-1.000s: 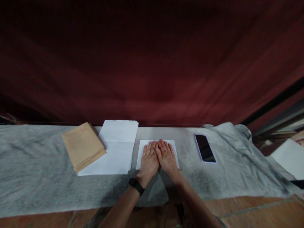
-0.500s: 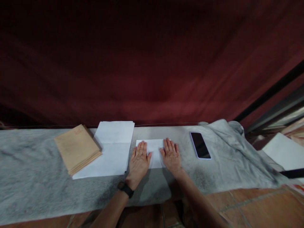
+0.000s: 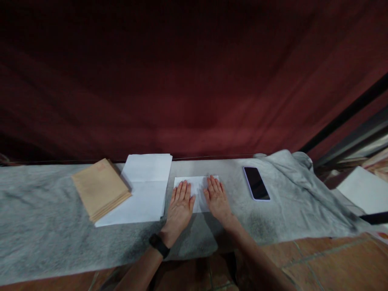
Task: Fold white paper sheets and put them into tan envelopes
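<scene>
A folded sheet of white paper [image 3: 198, 194] lies on the grey cloth in front of me. My left hand [image 3: 181, 204] rests flat on its left part, fingers pointing away from me, thumb out to the side. On the right part of the paper lies my right hand [image 3: 217, 200], also flat, with the fingers slightly apart. The middle of the sheet shows between the two hands; its sides are partly covered by them. Just left of my left hand is a stack of white paper sheets [image 3: 148, 194] with a crease across the top one.
Brown envelopes [image 3: 101, 188] lie in a pile over the left edge of the paper stack. A phone [image 3: 256, 184] in a lilac case is to the right. Grey cloth [image 3: 48, 230] covers the surface, bunched at the right end. A dark red curtain [image 3: 194, 101] hangs behind.
My right hand has slid a little to the left across the folded paper, uncovering its upper right corner. My left hand stays nearly in place; the view has shifted slightly.
</scene>
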Demonstrator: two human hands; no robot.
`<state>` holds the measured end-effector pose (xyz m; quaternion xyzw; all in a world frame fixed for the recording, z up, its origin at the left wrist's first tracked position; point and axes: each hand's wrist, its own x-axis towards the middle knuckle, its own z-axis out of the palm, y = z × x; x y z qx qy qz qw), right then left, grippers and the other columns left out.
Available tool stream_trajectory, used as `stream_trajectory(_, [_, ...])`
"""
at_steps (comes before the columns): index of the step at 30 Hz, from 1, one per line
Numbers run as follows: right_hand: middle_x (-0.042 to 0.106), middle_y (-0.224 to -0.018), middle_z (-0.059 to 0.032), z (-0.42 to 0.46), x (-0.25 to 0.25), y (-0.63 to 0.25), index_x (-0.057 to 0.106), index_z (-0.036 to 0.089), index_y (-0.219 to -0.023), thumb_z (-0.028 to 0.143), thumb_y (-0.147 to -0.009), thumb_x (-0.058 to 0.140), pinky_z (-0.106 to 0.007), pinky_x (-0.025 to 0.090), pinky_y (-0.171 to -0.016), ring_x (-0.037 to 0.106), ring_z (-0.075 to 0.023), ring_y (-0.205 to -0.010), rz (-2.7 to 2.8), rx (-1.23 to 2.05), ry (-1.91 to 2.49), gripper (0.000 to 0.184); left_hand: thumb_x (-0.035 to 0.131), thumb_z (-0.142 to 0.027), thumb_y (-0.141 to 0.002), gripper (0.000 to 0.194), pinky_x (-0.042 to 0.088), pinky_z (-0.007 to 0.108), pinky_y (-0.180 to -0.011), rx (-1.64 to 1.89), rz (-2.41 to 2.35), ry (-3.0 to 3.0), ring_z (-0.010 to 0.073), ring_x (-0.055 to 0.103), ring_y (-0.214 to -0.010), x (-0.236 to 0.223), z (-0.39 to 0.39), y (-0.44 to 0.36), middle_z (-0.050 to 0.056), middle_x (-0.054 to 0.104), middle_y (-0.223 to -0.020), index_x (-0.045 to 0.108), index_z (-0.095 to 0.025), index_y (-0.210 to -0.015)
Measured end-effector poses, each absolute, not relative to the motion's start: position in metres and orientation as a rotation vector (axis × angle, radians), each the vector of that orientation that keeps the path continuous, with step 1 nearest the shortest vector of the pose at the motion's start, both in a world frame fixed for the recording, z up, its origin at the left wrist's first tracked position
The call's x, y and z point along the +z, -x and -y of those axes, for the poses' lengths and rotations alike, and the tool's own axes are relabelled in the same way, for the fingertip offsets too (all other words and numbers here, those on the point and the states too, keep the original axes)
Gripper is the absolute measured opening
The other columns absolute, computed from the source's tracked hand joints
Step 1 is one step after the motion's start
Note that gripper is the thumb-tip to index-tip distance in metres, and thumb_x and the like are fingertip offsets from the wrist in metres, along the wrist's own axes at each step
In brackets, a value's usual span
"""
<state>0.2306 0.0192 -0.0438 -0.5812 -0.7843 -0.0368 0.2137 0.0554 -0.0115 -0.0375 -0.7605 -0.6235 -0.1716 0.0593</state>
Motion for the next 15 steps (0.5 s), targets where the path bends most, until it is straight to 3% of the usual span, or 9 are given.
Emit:
stream_trajectory(3, [0.044, -0.155, -0.0086, -0.014, -0.043, -0.214, 0.044, 0.015, -0.149, 0.03, -0.106, 0.027, -0.043, 0.027, -0.121, 0.038, -0.021, -0.145, 2.296, -0.021, 1.46, 0.048, 0.031, -0.027, -0.101, 0.052, 0.029, 0.049, -0.121, -0.436, 1.819, 2.419, 0.0269, 0.028, -0.149, -0.036, 0.012, -0.061, 0.014, 0.038, -0.158, 0.041, -0.01, -0.149])
stream_trajectory(6, [0.044, -0.155, -0.007, -0.011, -0.043, -0.208, 0.044, 0.017, -0.149, 0.03, -0.106, 0.029, -0.045, 0.024, -0.122, 0.038, -0.0218, -0.145, 2.325, -0.014, 1.457, 0.047, 0.03, -0.023, -0.1, 0.053, 0.028, 0.049, -0.121, -0.406, 1.843, 2.437, 0.0258, 0.029, -0.149, -0.036, 0.009, -0.062, 0.013, 0.037, -0.159, 0.04, -0.01, -0.15])
stream_trajectory(15, [0.041, -0.157, -0.0067, -0.008, -0.046, -0.215, 0.041, 0.021, -0.152, 0.039, -0.105, 0.037, -0.047, 0.026, -0.119, 0.04, -0.0264, -0.144, 2.305, -0.113, 1.503, 0.05, 0.034, -0.036, -0.101, 0.058, 0.032, 0.045, -0.12, -0.478, 2.059, 2.239, 0.0277, 0.034, -0.147, -0.04, -0.008, -0.046, 0.02, 0.039, -0.155, 0.041, -0.002, -0.148])
